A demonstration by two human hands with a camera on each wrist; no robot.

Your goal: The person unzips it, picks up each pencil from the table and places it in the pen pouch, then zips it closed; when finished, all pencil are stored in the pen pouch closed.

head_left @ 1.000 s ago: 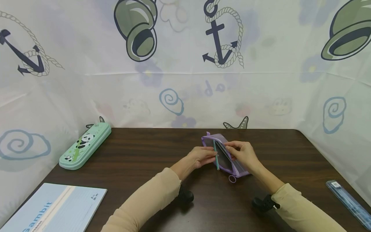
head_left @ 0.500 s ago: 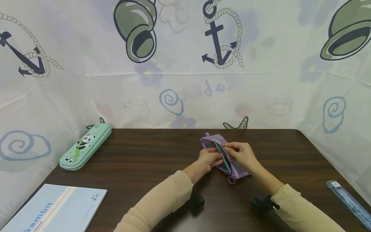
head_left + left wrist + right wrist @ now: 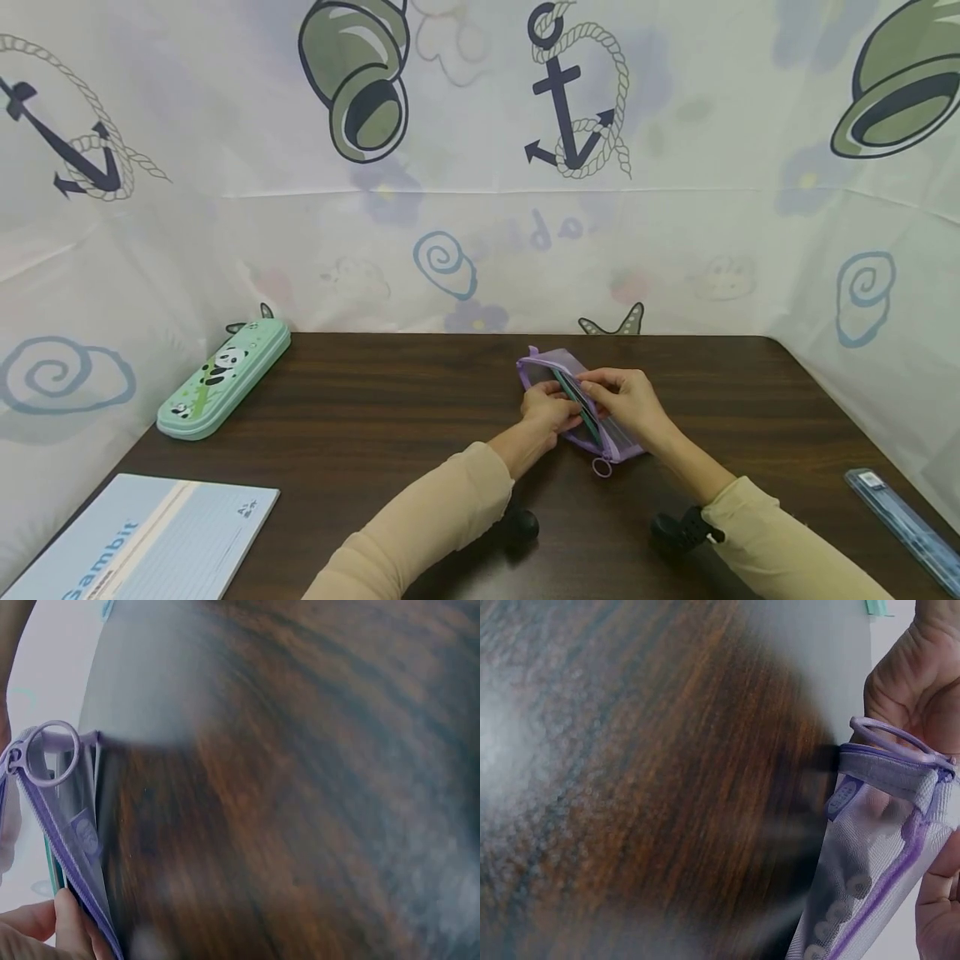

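A purple mesh zip pouch (image 3: 621, 442) lies tilted on the dark table, its mouth unzipped toward the left. My right hand (image 3: 628, 402) pinches the far edge of the mouth and keeps it spread. With my left hand (image 3: 546, 413) I hold a slim teal strip-like item (image 3: 591, 425) within the pouch opening; its exact kind is unclear. In the left wrist view, my left fingers (image 3: 69, 919) grip it beside the purple zip (image 3: 56, 832), and a ring pull (image 3: 52, 781) hangs at the zip's end. Round pale spots show through the mesh (image 3: 870, 825) in the right wrist view.
A mint pencil case (image 3: 225, 379) with a panda print lies at the back left. Nearer on the left is a light blue notebook (image 3: 180, 533). A narrow clear-blue packaged item (image 3: 903, 525) lies along the right edge. Printed cloth (image 3: 495, 258) walls the table.
My left hand has moved right with the teal item, bringing it from the near rim into the pouch opening. My right hand has stayed on the pouch edge.
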